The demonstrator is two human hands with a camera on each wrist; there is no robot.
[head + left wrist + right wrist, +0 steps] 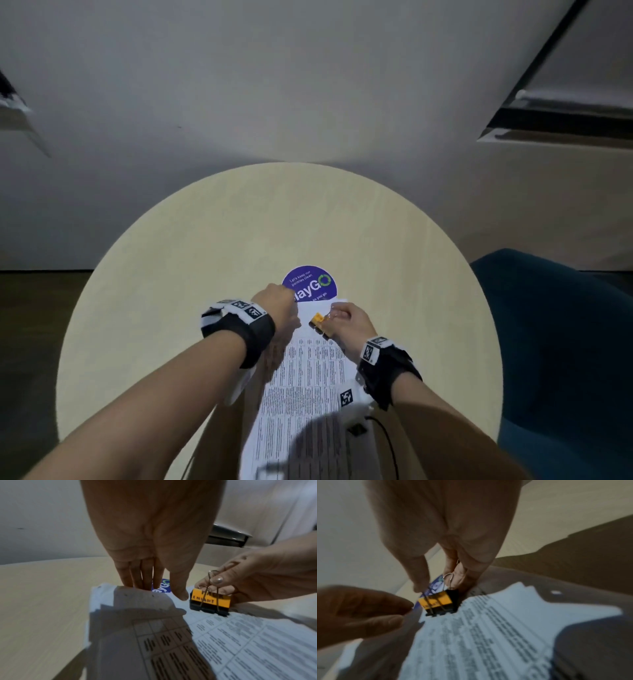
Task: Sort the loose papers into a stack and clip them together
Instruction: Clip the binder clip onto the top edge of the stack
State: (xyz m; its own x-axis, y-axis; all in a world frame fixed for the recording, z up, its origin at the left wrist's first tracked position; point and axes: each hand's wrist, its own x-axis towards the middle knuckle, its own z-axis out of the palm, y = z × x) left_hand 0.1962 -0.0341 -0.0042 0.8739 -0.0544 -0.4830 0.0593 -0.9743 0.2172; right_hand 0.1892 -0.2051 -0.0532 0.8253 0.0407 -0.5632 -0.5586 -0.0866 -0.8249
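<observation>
The stack of papers lies on the round desk in front of you, printed tables facing up, its far edge overlapping a purple round sticker. On that far edge, toward the right corner, sits the black binder clip with an orange label, its mouth over the sheets. Your right hand has a narrow grip, thumb and fingers pinching the clip's wire handles together. Your left hand is just beside the clip, fingers straight and close together, tips pressing down on the top edge of the papers; its grip holds nothing. A teal chair stands to the right of the desk.
</observation>
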